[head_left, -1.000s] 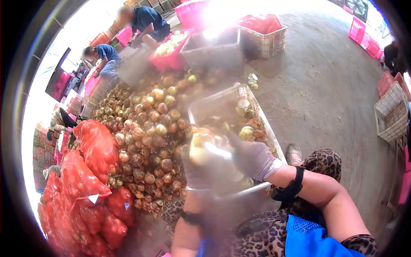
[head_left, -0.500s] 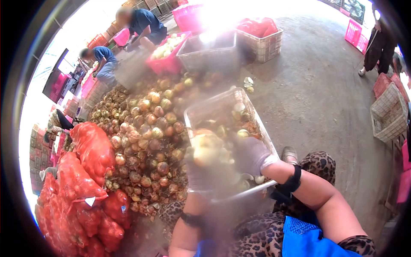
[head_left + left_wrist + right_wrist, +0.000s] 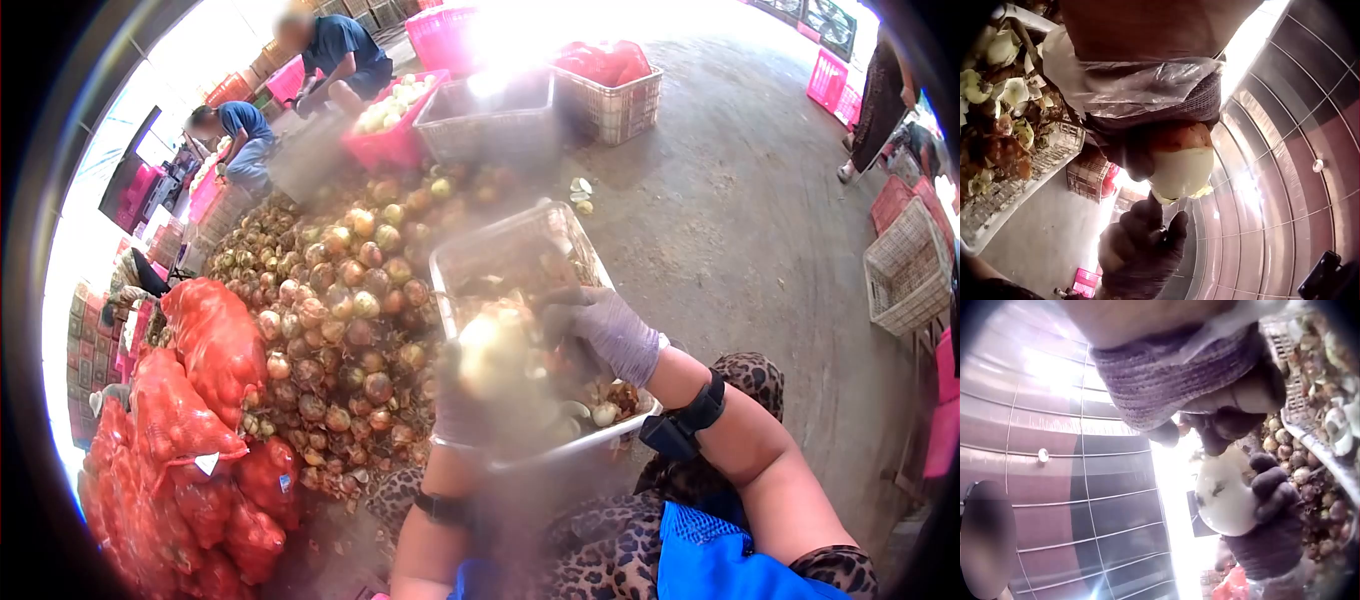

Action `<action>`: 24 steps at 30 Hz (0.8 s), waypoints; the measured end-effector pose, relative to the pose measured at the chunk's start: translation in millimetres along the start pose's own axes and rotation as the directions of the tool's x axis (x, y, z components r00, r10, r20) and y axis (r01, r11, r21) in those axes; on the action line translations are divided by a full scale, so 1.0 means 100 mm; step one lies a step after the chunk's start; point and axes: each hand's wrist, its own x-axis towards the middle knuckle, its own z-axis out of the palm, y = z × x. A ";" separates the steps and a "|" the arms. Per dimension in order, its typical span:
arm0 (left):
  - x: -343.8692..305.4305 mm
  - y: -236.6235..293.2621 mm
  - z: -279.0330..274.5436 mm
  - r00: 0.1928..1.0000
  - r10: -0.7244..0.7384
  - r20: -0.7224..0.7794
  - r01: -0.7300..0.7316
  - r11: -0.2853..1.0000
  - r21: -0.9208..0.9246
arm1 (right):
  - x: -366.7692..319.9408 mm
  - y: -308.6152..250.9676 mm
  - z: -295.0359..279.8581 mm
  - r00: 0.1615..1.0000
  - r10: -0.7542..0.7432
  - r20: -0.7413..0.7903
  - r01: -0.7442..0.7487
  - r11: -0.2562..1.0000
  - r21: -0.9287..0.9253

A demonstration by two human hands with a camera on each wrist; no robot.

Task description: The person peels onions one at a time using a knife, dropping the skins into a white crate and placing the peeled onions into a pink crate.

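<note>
My gloved left hand (image 3: 462, 405) grips a partly peeled onion (image 3: 495, 350) above a pale plastic crate (image 3: 590, 438). In the left wrist view, the onion (image 3: 1182, 172) keeps brown skin near the palm and shows bare white flesh below. Dark marks spot its white side in the right wrist view. My gloved right hand (image 3: 610, 330) is close beside the onion with bent fingers, one fingertip right at the onion's edge in the left wrist view. Whether those fingers hold anything, I cannot tell. Peelings (image 3: 1013, 94) lie inside the crate.
A large heap of unpeeled onions (image 3: 340, 300) spreads left of the crate, with full red mesh sacks (image 3: 210, 340) nearer. Beyond stand a pink crate of peeled onions (image 3: 400, 110), a grey crate (image 3: 490, 125) and two seated people. Another person stands at far right.
My right hand has moved up and right from its lower place by the onion, showing more clearly. The left hand keeps the onion, whose white side now shows more. A person has come in at far right.
</note>
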 end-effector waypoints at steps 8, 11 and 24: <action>0.04 -0.05 -0.12 0.999 -0.013 -0.049 0.015 0.999 0.032 | -0.20 -0.08 0.09 0.938 -0.317 0.137 0.345 0.830 -0.439; 0.06 -0.03 -0.19 0.998 -0.001 -0.057 0.011 0.984 0.175 | -0.03 0.11 0.04 0.893 -0.425 0.144 0.437 0.747 -0.501; 0.25 0.11 -0.31 0.956 0.293 -0.002 -0.181 0.597 0.781 | -0.08 0.17 0.16 0.966 -0.255 -0.034 0.230 0.915 -0.332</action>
